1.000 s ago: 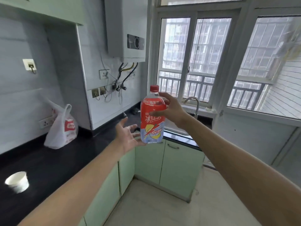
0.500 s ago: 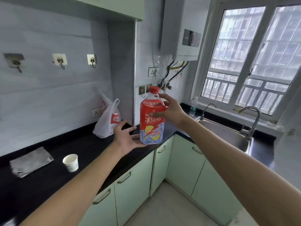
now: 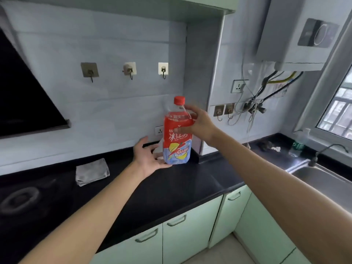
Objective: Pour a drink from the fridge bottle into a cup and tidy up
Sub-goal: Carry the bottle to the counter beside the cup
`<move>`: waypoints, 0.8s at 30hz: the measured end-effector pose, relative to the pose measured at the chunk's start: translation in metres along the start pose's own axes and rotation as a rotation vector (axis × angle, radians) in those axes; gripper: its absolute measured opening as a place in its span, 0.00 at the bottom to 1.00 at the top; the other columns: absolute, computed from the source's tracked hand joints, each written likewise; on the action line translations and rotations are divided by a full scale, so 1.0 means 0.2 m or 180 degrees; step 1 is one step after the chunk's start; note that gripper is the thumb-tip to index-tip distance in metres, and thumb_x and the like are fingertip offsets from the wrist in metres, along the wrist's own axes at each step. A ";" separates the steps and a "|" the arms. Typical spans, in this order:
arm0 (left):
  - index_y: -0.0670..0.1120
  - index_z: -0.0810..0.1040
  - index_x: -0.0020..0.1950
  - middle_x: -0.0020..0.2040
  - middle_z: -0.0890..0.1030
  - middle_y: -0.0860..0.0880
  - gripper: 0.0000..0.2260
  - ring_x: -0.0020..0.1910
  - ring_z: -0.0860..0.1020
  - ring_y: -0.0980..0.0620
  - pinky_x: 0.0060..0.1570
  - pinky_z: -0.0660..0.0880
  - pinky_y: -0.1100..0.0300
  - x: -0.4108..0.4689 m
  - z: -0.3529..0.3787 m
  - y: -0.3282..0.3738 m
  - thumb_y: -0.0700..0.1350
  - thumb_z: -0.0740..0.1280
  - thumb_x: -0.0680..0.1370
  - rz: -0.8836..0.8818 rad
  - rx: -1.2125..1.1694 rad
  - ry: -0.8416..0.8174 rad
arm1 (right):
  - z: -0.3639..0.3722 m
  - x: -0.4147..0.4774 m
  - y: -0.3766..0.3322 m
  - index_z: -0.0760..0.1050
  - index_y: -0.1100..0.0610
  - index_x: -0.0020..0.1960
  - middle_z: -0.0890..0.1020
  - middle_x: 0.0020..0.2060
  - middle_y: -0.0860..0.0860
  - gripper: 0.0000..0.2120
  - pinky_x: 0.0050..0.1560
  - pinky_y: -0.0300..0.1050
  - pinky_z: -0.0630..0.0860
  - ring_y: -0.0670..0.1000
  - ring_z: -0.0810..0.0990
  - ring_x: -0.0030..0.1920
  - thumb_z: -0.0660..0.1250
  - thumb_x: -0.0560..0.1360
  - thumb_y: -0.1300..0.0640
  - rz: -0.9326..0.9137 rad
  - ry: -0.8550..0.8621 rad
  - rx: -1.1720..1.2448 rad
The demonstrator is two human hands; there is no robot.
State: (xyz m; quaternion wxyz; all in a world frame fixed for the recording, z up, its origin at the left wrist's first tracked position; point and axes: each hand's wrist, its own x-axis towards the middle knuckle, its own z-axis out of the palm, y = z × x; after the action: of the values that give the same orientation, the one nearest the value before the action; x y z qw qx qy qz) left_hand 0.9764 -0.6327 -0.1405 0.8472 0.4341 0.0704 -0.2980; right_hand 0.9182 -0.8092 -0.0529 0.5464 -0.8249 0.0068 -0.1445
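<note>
Two words are all we can read in Latin letters: "Ice Tea", printed small and white on the red upper half of the label point(image 3: 178, 139) of the bottle point(image 3: 177, 149), just under a row of large white Chinese characters (a finer line of characters along the label's top edge is too blurred for us to make out). The label's lower half is pale blue, with a yellow lemon, a red streak and a small banner whose writing we cannot read. A red cap point(image 3: 179, 100) sits on the neck. We see the bottle upright over the black counter point(image 3: 181, 189), near the wall corner; whether its base rests on the counter we cannot tell. The right hand point(image 3: 200, 124) grasps it at the shoulder: the thumb point(image 3: 178, 129) lies across the front of the red label, the other fingers curl round the far right side, and the forefinger reaches up along the clear neck below the cap. The left hand point(image 3: 147, 157) is released, palm turned toward the bottle, fingers straight and spread, their tips at the lower left edge of the base and seemingly touching it. A grey folded cloth point(image 3: 92, 171) lies on the counter left of that hand, well apart from the bottle. On the wall we note three hooks point(image 3: 130, 70) above and a socket point(image 3: 159, 130) just beside the bottle's left edge. A steel sink point(image 3: 323, 180) shows at the right, with a white heater point(image 3: 285, 44) mounted above.
</note>
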 end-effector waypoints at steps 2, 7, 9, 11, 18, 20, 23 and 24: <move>0.39 0.70 0.68 0.65 0.74 0.31 0.28 0.60 0.75 0.27 0.60 0.70 0.28 0.04 -0.04 0.03 0.59 0.60 0.79 0.0064 -0.0031 0.0113 | 0.04 0.07 0.00 0.68 0.53 0.69 0.80 0.58 0.55 0.37 0.56 0.58 0.81 0.55 0.83 0.55 0.80 0.65 0.64 -0.0078 -0.0170 -0.0019; 0.39 0.69 0.70 0.63 0.75 0.32 0.29 0.56 0.76 0.28 0.57 0.69 0.29 0.05 -0.15 0.10 0.59 0.60 0.78 0.0255 -0.0099 0.0440 | 0.15 0.21 0.02 0.66 0.52 0.71 0.80 0.56 0.53 0.39 0.53 0.53 0.82 0.52 0.83 0.53 0.80 0.66 0.62 -0.0166 -0.0582 -0.0075; 0.39 0.69 0.71 0.64 0.75 0.32 0.29 0.58 0.76 0.28 0.61 0.67 0.28 0.03 -0.18 0.11 0.59 0.60 0.78 0.0304 -0.0170 0.0571 | 0.20 0.25 0.01 0.65 0.51 0.70 0.80 0.53 0.49 0.38 0.52 0.51 0.83 0.49 0.83 0.50 0.80 0.66 0.61 -0.0207 -0.0785 -0.0100; 0.40 0.69 0.71 0.63 0.76 0.33 0.29 0.61 0.75 0.29 0.64 0.66 0.28 0.01 -0.23 0.13 0.59 0.60 0.78 0.0360 -0.0232 0.0714 | 0.27 0.28 0.00 0.65 0.51 0.70 0.79 0.49 0.46 0.37 0.50 0.46 0.83 0.45 0.82 0.47 0.79 0.67 0.62 -0.0212 -0.0967 -0.0052; 0.39 0.71 0.69 0.61 0.77 0.32 0.28 0.59 0.76 0.29 0.63 0.68 0.28 -0.06 -0.46 0.21 0.59 0.60 0.78 0.0625 -0.0446 0.1167 | 0.57 0.37 -0.02 0.67 0.52 0.68 0.79 0.48 0.46 0.35 0.48 0.45 0.82 0.47 0.82 0.47 0.79 0.66 0.65 -0.0290 -0.1437 0.0156; 0.38 0.73 0.67 0.61 0.77 0.32 0.27 0.58 0.77 0.29 0.57 0.72 0.29 -0.07 -0.54 0.24 0.59 0.61 0.79 0.0696 -0.0475 0.1286 | 0.66 0.40 -0.02 0.68 0.53 0.69 0.79 0.47 0.46 0.36 0.45 0.41 0.82 0.45 0.82 0.46 0.79 0.66 0.66 -0.0315 -0.1522 0.0172; 0.38 0.75 0.63 0.60 0.79 0.33 0.26 0.58 0.78 0.30 0.48 0.76 0.33 -0.08 -0.64 0.28 0.59 0.60 0.79 0.0757 -0.0472 0.1427 | 0.79 0.43 -0.02 0.68 0.53 0.68 0.79 0.46 0.46 0.35 0.39 0.36 0.80 0.45 0.82 0.44 0.79 0.66 0.66 -0.0339 -0.1678 0.0203; 0.39 0.75 0.63 0.60 0.79 0.34 0.25 0.58 0.78 0.30 0.46 0.76 0.34 -0.08 -0.68 0.30 0.59 0.60 0.79 0.0768 -0.0467 0.1463 | 0.83 0.44 -0.01 0.68 0.54 0.68 0.79 0.46 0.46 0.36 0.40 0.36 0.81 0.45 0.82 0.44 0.79 0.66 0.67 -0.0350 -0.1697 0.0216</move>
State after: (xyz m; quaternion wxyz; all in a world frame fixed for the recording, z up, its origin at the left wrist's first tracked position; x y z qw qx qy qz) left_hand 1.0162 -0.4938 -0.1762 0.8676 0.4330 0.2300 -0.0827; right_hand 1.0437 -0.6744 -0.0904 0.5475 -0.8142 -0.1869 0.0482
